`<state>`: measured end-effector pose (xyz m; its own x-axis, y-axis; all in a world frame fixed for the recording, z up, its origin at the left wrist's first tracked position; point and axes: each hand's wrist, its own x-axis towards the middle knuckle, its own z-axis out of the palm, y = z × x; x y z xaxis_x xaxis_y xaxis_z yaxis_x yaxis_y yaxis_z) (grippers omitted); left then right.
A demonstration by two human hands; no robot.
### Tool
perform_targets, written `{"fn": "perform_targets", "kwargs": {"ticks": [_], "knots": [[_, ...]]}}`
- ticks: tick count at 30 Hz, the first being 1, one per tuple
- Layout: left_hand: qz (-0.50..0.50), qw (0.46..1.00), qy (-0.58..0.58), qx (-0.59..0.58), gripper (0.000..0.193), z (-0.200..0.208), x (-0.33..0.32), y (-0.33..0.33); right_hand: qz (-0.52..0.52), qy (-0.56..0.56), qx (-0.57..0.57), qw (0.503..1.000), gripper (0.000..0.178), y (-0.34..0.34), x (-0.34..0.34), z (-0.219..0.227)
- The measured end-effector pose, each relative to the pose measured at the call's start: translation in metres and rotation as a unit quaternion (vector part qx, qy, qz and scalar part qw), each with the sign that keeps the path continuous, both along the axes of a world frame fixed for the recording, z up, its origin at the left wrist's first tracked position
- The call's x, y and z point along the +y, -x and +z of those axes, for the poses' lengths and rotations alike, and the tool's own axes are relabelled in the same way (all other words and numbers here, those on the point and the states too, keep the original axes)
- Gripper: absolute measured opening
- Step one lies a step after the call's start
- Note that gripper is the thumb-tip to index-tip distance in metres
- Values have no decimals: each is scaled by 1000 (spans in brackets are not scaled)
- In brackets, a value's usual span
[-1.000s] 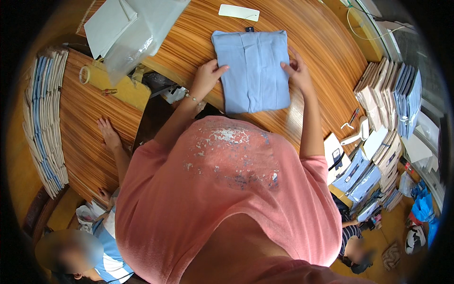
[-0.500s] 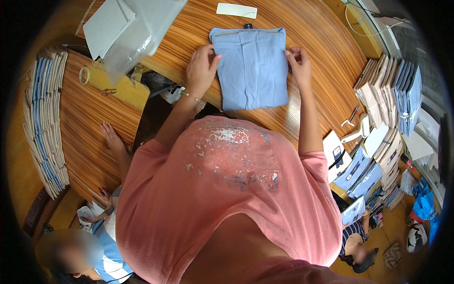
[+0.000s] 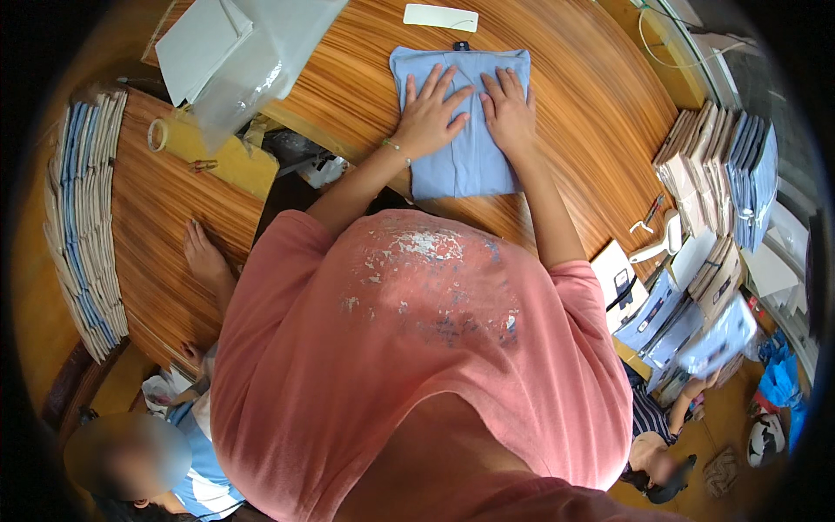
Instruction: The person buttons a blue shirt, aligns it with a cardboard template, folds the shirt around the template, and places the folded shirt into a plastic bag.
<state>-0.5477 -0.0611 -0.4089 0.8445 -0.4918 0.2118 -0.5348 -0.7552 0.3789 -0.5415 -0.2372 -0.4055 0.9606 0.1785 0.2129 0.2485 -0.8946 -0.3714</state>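
Observation:
A folded light-blue shirt [image 3: 461, 170] lies flat on the wood-grain table [image 3: 600, 113] in front of me, with a small dark tag at its far edge. Spread on its left half is my left hand [image 3: 430, 117], fingers stretched out and pointing away from me. My right hand [image 3: 511, 111] rests flat on the right half, its fingers also extended. Both palms face down on the cloth, and neither hand grips anything. Just beyond the shirt sits a white card strip [image 3: 441, 16] with a thin cord on it.
White sheets [image 3: 196, 52] and clear plastic bags [image 3: 283, 43] lie at the far left. Stacked folded garments stand left [image 3: 87, 217] and right [image 3: 709, 165]. A white-handled tool [image 3: 657, 239] lies at right. Co-workers sit on both sides; one's hand [image 3: 207, 252] rests on the left table.
My hands have moved from the shirt's side edges inward onto its top and now lie flat. At right, a co-worker has shifted a packaged blue garment outward.

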Motion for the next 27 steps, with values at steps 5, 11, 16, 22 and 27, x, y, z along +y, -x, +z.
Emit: {"fn": "perform_targets", "kwargs": {"ticks": [5,11,16,22,27], "knots": [[72,991,115,14,57,-1,-5,-8,-18,26,45,998,46,-1,-6,-17],[-26,969,235,75,25,3,-13,-33,-12,14,38,999,45,-2,-6,-20],[16,964,244,102,14,-3,-11,-40,-12,-4,35,999,43,-1,-7,-20],[20,979,198,45,12,-1,-20,-37,-17,4,23,1000,42,-1,-6,-20],[28,985,168,30,12,0,-31,-35,-23,-4,16,1000,42,0,-7,-21]]}}
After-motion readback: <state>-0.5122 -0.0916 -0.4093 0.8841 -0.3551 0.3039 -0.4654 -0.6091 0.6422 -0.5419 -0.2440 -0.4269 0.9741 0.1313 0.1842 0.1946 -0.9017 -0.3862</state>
